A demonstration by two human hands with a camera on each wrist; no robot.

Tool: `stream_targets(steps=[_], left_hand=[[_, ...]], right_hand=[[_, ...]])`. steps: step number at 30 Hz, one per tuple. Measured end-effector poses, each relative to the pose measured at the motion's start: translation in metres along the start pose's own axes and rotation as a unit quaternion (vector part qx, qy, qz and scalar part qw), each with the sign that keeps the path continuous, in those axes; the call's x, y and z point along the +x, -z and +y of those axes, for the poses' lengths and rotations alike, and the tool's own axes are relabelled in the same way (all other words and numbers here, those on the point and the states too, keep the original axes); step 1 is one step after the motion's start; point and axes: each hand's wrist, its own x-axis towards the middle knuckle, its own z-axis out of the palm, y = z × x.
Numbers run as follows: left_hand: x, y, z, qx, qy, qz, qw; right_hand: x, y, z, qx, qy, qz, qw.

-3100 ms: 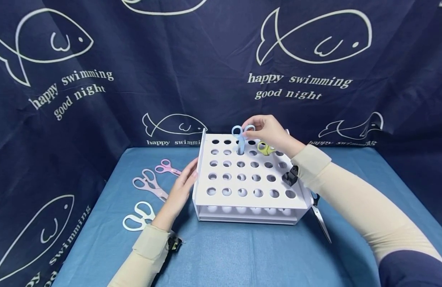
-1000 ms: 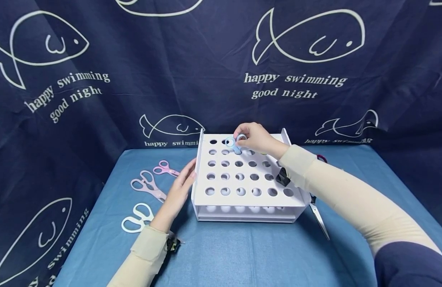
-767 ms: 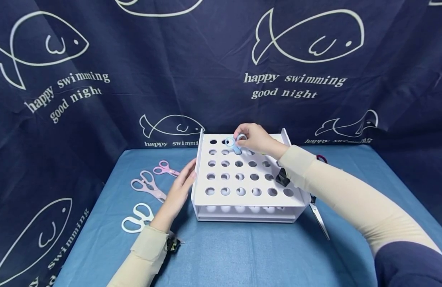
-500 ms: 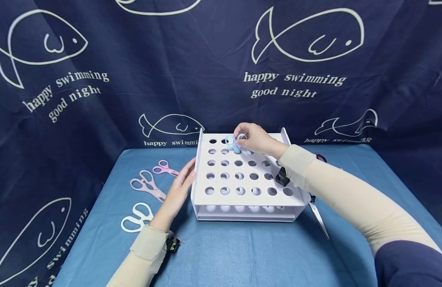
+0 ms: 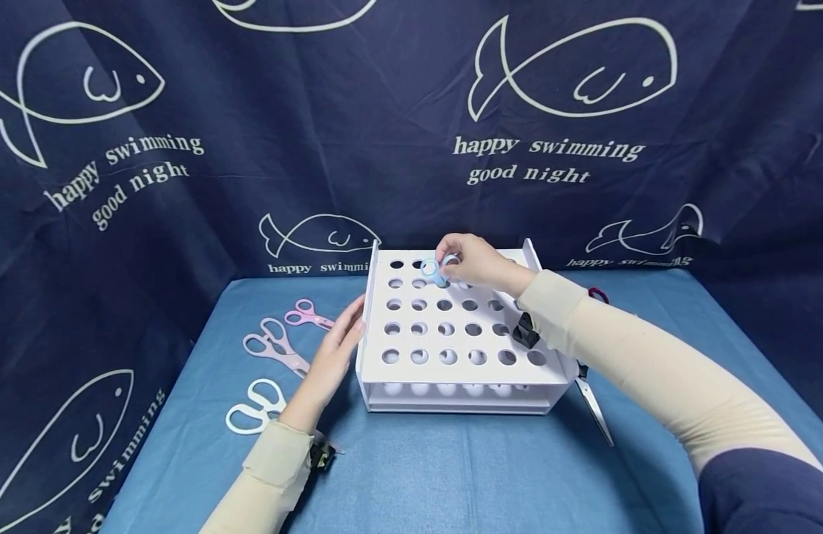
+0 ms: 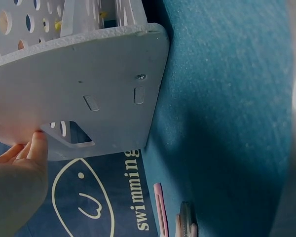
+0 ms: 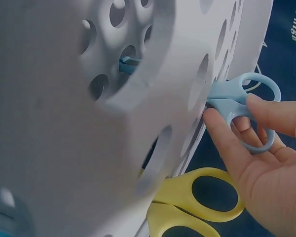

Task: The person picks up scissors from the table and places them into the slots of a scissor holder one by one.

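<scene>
A white rack (image 5: 464, 377) with rows of round holes stands mid-table. My right hand (image 5: 481, 265) pinches light-blue scissors (image 5: 438, 278) by the handle loops, their blades down in a hole of the second row from the back. In the right wrist view, my thumb lies on one blue loop and the index fingertip is at the handle base; a blue tip (image 7: 127, 65) shows through below. Yellow scissors (image 7: 175, 197) stand in a nearby hole, hidden by my hand in the head view. My left hand (image 5: 332, 352) rests its extended fingers on the rack's left side panel (image 6: 54, 98), beside the cut-out.
Left of the rack lie pink scissors (image 5: 315, 319), lilac scissors (image 5: 286, 354) and white scissors (image 5: 255, 406), partly behind my left arm. On the right are black-handled scissors (image 5: 597, 411) and a dark red loop (image 5: 599, 294). A printed navy curtain (image 5: 398, 111) hangs behind.
The light-blue scissors, upright and higher over the hole three seconds ago, have sunk deeper into it. My right hand moved down and left with them; the left hand stayed on the rack.
</scene>
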Motion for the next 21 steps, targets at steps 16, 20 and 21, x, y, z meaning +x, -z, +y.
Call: stream_targets(steps=[16, 20, 21], left_hand=[[-0.0002, 0.0004, -0.0008, -0.004, 0.001, -0.001, 1.0], [-0.0005, -0.0001, -0.0003, -0.005, 0.002, 0.0, 1.0], [-0.0006, -0.0003, 0.0, -0.005, 0.002, 0.0, 1.0]], right_hand=[[-0.0011, 0.0004, -0.0013, -0.037, 0.012, 0.002, 0.999], [-0.0015, 0.0011, -0.0012, -0.041, 0.017, 0.001, 0.999], [-0.0016, 0.0012, -0.0011, -0.041, 0.017, 0.0, 0.999]])
